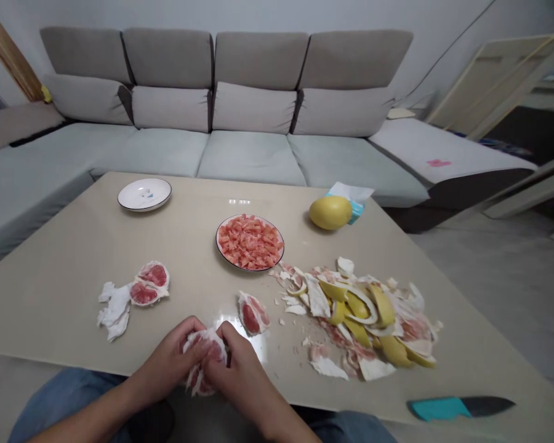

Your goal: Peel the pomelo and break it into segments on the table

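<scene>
My left hand [175, 351] and my right hand [237, 363] both grip a peeled chunk of red pomelo [204, 344] at the table's near edge. Both thumbs press into its middle, and white pith clings to the outside. Just beyond my right hand lies a loose pomelo segment [253, 312]. To the left rests another pomelo piece [150, 283], its red flesh showing, beside a crumpled white scrap [114, 311]. A dark-rimmed plate [220, 247] farther back holds a heap of picked red pomelo flesh [250, 241].
A pile of yellow rind and pith [364, 314] spreads over the right side. Nearer the right front edge lies a turquoise-handled knife [459, 407]. A whole yellow pomelo [330, 213] sits by a tissue pack [353, 195]. At the back left is a white plate [138, 197]; a sofa [249, 154] stands behind.
</scene>
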Tool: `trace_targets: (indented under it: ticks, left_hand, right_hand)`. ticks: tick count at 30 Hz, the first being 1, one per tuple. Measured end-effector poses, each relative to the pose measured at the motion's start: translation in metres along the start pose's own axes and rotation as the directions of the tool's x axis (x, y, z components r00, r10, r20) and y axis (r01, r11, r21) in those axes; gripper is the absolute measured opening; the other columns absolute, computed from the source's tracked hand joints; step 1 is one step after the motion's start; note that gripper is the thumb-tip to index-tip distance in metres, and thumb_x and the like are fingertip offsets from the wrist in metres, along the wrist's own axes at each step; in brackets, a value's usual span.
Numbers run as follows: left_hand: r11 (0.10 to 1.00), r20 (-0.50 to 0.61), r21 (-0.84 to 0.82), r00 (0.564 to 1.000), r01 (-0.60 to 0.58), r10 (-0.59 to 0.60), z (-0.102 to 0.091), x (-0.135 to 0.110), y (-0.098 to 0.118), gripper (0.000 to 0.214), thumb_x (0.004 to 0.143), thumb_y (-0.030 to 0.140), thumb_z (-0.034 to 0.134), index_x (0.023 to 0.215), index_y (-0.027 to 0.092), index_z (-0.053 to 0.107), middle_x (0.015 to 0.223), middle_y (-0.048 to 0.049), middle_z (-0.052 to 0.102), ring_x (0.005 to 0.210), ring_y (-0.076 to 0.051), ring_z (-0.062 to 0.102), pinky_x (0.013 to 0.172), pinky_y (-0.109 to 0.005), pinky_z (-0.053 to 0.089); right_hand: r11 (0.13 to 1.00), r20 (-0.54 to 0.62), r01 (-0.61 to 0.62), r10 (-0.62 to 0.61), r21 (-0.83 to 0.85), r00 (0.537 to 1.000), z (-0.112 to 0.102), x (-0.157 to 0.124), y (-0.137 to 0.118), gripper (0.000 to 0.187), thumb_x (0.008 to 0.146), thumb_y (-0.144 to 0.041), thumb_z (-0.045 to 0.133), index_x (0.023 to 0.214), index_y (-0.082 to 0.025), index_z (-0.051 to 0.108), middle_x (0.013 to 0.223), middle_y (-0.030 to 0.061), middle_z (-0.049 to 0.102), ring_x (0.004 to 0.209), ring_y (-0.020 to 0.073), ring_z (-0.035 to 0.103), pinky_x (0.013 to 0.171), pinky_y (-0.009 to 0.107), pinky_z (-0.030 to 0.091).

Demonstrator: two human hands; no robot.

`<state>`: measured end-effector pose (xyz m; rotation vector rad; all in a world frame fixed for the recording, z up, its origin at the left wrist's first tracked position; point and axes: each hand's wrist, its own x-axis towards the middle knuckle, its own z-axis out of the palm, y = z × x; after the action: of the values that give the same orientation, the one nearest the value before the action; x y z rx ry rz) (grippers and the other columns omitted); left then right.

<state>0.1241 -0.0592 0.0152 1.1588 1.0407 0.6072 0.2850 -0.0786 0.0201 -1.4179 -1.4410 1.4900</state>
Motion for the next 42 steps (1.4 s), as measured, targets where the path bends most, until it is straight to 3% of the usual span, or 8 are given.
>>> trace_targets:
  ticks: [8,15,22,26,31,34,38,42]
  left_hand:
    - [0.994,-0.113,0.067,0.989,-0.090,0.097,0.011,-0.010,-0.004,0.027,0.090,0.049,0.052,0.089,0.022,0.051,0.067,0.0040,0.052,0.044,-0.010,0.046,0.043,-0.021,0.038]
    - [0.973,-0.249,0.132,0.944,-0.189,0.217,0.012,-0.011,-0.001,0.026,0.088,0.047,0.055,0.089,0.021,0.055,0.077,0.0006,0.054,0.063,-0.014,0.051,0.057,-0.023,0.044]
    - [0.979,-0.345,0.000,0.919,-0.202,0.190,0.019,-0.012,-0.001,0.030,0.085,0.050,0.058,0.091,0.021,0.052,0.077,0.0011,0.055,0.067,-0.015,0.052,0.061,-0.024,0.045]
    - [0.988,-0.298,0.008,0.943,-0.155,0.151,0.013,-0.005,0.003,0.033,0.083,0.052,0.059,0.092,0.022,0.050,0.071,0.0030,0.054,0.062,-0.015,0.052,0.056,-0.023,0.043]
    - [0.936,-0.108,0.308,0.971,-0.169,0.211,0.000,0.003,0.011,0.028,0.086,0.048,0.056,0.085,0.020,0.057,0.074,0.0014,0.057,0.071,-0.017,0.054,0.066,-0.024,0.044]
    - [0.924,-0.073,0.346,0.978,-0.161,0.197,0.000,0.003,0.009,0.033,0.091,0.050,0.047,0.082,0.021,0.057,0.067,0.0017,0.057,0.066,-0.017,0.054,0.063,-0.024,0.044]
    - [0.905,-0.134,0.369,0.951,-0.213,0.278,0.001,0.005,-0.004,0.032,0.093,0.051,0.044,0.092,0.022,0.058,0.078,-0.0013,0.063,0.079,-0.021,0.059,0.072,-0.026,0.047]
    - [0.888,-0.069,0.385,0.951,-0.253,0.301,-0.003,0.009,-0.015,0.030,0.091,0.049,0.048,0.101,0.023,0.059,0.090,-0.0036,0.066,0.088,-0.024,0.061,0.078,-0.027,0.048]
  right_hand:
    - [0.981,-0.139,0.178,-0.188,-0.082,0.972,0.016,-0.002,0.007,0.007,0.082,-0.020,0.048,0.076,-0.022,0.044,0.065,-0.0045,0.047,0.057,0.0117,0.044,0.053,0.022,0.034]
    - [0.965,-0.121,0.260,-0.256,0.015,0.959,0.014,-0.004,0.001,0.011,0.089,-0.029,0.047,0.083,-0.020,0.051,0.066,-0.0031,0.054,0.058,0.0117,0.048,0.054,0.022,0.038]
    - [0.959,-0.128,0.266,-0.253,0.096,0.959,0.013,-0.003,-0.005,0.012,0.086,-0.027,0.049,0.089,-0.019,0.057,0.070,-0.0024,0.056,0.061,0.0122,0.050,0.056,0.022,0.040]
    - [0.973,-0.105,0.231,-0.228,0.021,0.968,0.004,-0.002,-0.010,0.012,0.085,-0.022,0.052,0.095,-0.019,0.057,0.074,-0.0021,0.059,0.065,0.0129,0.052,0.058,0.022,0.040]
    - [0.941,-0.041,0.278,-0.291,-0.193,0.956,-0.006,-0.002,-0.007,0.023,0.086,-0.018,0.051,0.109,-0.020,0.055,0.087,0.0014,0.063,0.074,0.0155,0.057,0.067,0.025,0.042]
    - [0.920,-0.053,0.291,-0.315,-0.262,0.948,-0.007,-0.002,-0.005,0.027,0.086,-0.018,0.051,0.113,-0.019,0.054,0.089,0.0034,0.064,0.076,0.0170,0.059,0.068,0.026,0.043]
    - [0.941,-0.094,0.282,-0.303,-0.187,0.948,-0.004,0.001,-0.003,0.022,0.090,-0.025,0.051,0.112,-0.021,0.054,0.094,0.0036,0.063,0.082,0.0167,0.059,0.071,0.026,0.043]
    - [0.985,-0.132,0.167,-0.172,-0.050,0.976,-0.003,0.005,0.005,0.022,0.085,-0.035,0.063,0.099,-0.021,0.053,0.083,-0.0018,0.059,0.073,0.0136,0.055,0.062,0.022,0.041]
